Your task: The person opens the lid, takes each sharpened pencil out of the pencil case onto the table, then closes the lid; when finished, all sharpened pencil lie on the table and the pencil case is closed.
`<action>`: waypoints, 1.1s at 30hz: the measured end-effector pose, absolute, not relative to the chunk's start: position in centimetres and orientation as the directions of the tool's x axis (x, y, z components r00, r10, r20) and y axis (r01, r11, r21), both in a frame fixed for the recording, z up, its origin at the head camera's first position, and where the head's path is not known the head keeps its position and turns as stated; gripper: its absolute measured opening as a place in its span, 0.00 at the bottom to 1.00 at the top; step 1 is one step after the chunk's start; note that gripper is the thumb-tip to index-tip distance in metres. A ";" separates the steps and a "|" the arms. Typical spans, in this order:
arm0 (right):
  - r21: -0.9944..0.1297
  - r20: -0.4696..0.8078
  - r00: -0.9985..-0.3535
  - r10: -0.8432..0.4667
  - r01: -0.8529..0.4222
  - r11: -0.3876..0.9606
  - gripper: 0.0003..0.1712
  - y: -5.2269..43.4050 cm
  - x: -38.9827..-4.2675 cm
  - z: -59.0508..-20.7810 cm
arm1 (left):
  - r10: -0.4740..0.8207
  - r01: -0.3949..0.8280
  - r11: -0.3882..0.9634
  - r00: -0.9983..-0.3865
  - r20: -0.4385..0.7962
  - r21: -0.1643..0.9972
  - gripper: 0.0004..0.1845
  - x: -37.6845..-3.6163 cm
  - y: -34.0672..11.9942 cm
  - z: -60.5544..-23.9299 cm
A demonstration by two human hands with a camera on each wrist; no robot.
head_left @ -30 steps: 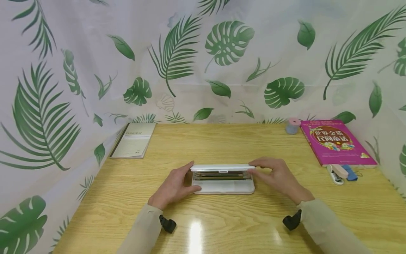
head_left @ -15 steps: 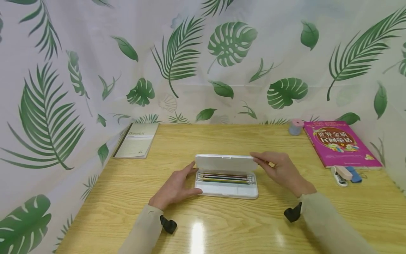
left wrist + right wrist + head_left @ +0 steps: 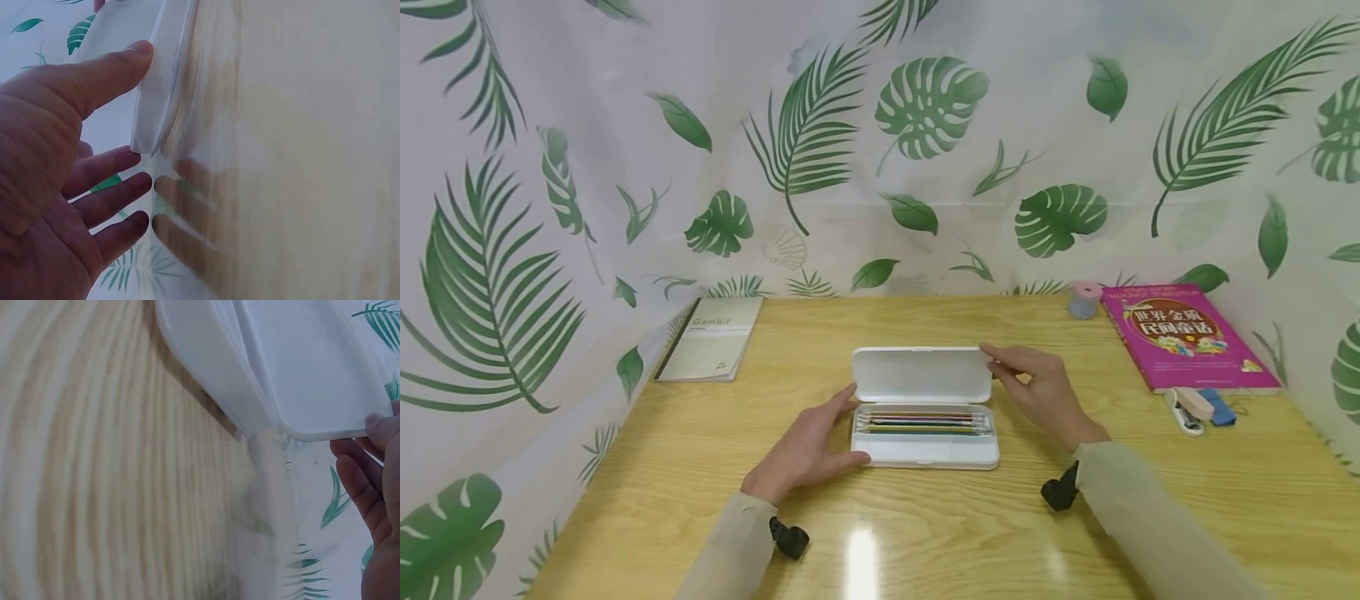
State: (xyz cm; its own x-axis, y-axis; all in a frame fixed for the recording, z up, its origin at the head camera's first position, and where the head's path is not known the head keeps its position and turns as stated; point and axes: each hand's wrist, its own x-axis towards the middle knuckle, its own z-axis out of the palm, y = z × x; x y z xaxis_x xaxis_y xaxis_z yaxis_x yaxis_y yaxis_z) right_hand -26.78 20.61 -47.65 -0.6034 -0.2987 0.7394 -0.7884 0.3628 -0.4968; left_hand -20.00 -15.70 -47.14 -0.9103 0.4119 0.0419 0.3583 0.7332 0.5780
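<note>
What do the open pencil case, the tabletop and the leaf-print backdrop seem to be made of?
Pencil case: probably smooth white plastic with a slight sheen, given its thin, rounded, moulded-looking edges.
Tabletop: wood or wood-look laminate, glossy; grain shows and light reflects as a bright streak.
Backdrop: thin, flexible, fairly matt printed sheet, judging by its creases; fabric or plastic, unclear.

From the head, the counter [image 3: 970,533], the left hand [image 3: 801,450] and the right hand [image 3: 1036,392] are viewed forward and down at some remove, with the leaf-print cloth [image 3: 838,167] faced beyond. From the left and right wrists (the scene lies sideways there), the matching ends of the white case [image 3: 902,451] are seen close up. Counter, case and cloth are shared by all three views.
</note>
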 end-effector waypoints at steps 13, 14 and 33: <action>-0.627 0.538 -0.800 -0.266 -0.591 0.508 0.23 19.8 -27.2 -48.3 | 0.488 0.486 0.787 -0.867 0.099 0.381 0.48 -19.9 -16.0 -47.4; -0.632 0.528 -0.807 -0.265 -0.581 0.513 0.23 19.8 -27.2 -48.3 | 0.496 0.496 0.785 -0.862 0.104 0.372 0.48 -19.9 -16.1 -47.4; -0.733 0.391 -0.902 -0.185 -0.427 0.530 0.22 19.6 -27.8 -49.2 | 0.559 0.540 0.786 -0.829 0.026 0.301 0.44 -19.5 -16.0 -46.9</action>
